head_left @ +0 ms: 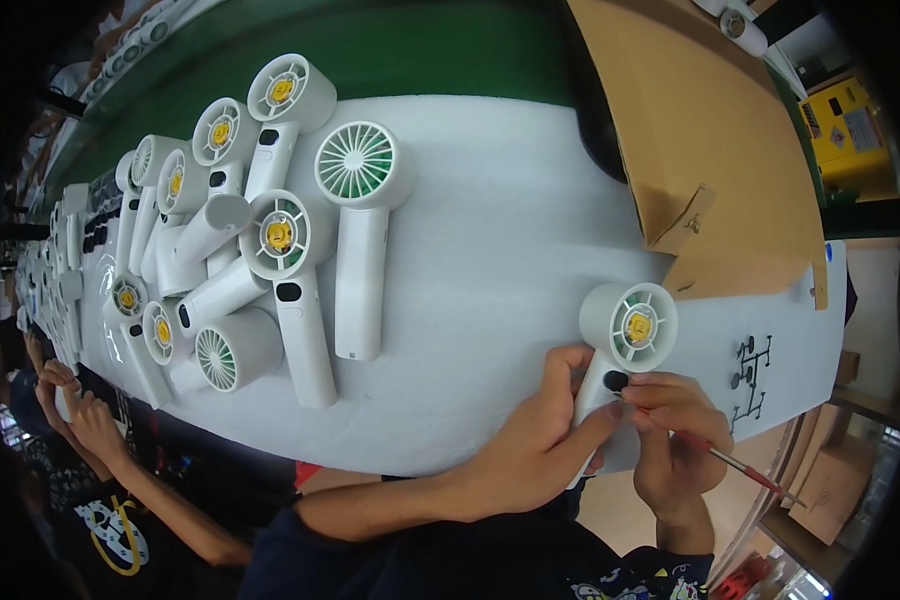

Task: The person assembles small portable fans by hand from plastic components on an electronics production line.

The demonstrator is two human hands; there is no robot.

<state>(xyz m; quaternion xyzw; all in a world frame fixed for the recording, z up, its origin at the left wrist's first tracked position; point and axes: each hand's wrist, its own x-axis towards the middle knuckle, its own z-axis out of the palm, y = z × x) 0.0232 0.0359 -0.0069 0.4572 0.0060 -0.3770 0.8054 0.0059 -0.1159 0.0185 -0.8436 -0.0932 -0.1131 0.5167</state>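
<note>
My left hand grips the handle of a white handheld fan lying on the white foam sheet near its front edge. The fan's round head shows a yellow hub. My right hand pinches thin red-handled tweezers, whose tip meets a small black button hole on the fan's handle. Just right of the fan lies a small black plastic sprue of parts.
A pile of several white fans covers the left of the foam, one with a green grille. Brown cardboard leans at the back right. Another person's hands work at the left. A yellow box stands far right.
</note>
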